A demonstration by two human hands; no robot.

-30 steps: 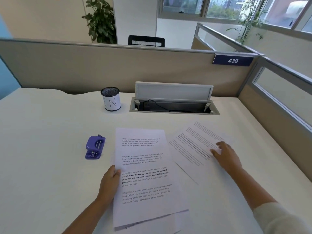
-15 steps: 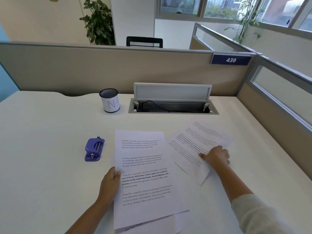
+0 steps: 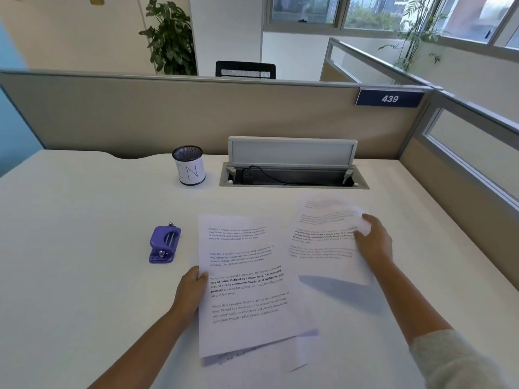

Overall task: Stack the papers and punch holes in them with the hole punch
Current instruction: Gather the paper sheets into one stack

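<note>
A stack of printed papers (image 3: 247, 290) lies on the white desk in front of me, with lower sheets sticking out at its near edge. My left hand (image 3: 192, 290) grips the stack's left edge, thumb on top. My right hand (image 3: 375, 242) holds a separate printed sheet (image 3: 325, 237) by its right edge; the sheet is lifted off the desk and casts a shadow beneath. A purple hole punch (image 3: 164, 244) rests on the desk left of the stack, untouched.
A mesh pen cup (image 3: 189, 165) with a white label stands behind the punch. An open cable tray (image 3: 293, 176) with a raised lid sits at the back of the desk (image 3: 70, 262). Partition walls (image 3: 168, 116) close the back and right sides.
My right hand has grasped the loose sheet, lifted it off the desk and turned it toward upright. My left hand has stayed on the stack's left edge.
</note>
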